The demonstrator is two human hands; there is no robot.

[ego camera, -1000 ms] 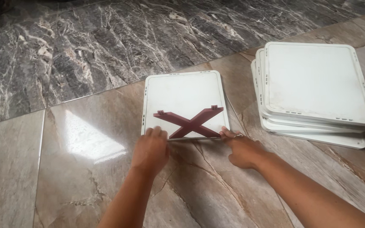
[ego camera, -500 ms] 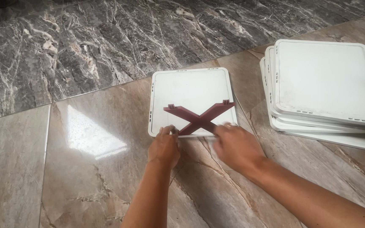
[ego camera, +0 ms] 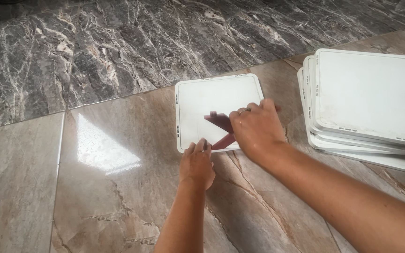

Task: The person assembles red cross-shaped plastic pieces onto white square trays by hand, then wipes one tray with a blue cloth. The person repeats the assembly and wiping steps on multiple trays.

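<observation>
Near the middle of the frame a white square panel (ego camera: pixel 212 100) with rounded corners lies flat on the glossy brown floor tiles (ego camera: pixel 94 187). On its lower right part rests a dark red cross-shaped brace (ego camera: pixel 220 122), of which only two arms show: one pointing up and left, one running down toward the panel's near edge. The rest of it is hidden.

The right hand (ego camera: pixel 256 129) comes in from the lower right of the frame and lies palm down over the centre of the brace, fingers curled over it and a ring showing on one finger. It presses on or grasps the brace, but the fingertips are hidden beneath the hand, so how firmly it is closed cannot be told.

The left hand (ego camera: pixel 198 164) rises from the bottom centre. Its fingers are bent, their tips touching the near edge of the panel just beside the lower arm of the brace. Whether it pinches the edge or only rests there cannot be told.

At the right of the frame a stack of similar white panels (ego camera: pixel 366 93) sits on the same tiles, apart from the single panel. Across the upper part of the frame runs a dark grey marble floor (ego camera: pixel 118 47) with white veins.
</observation>
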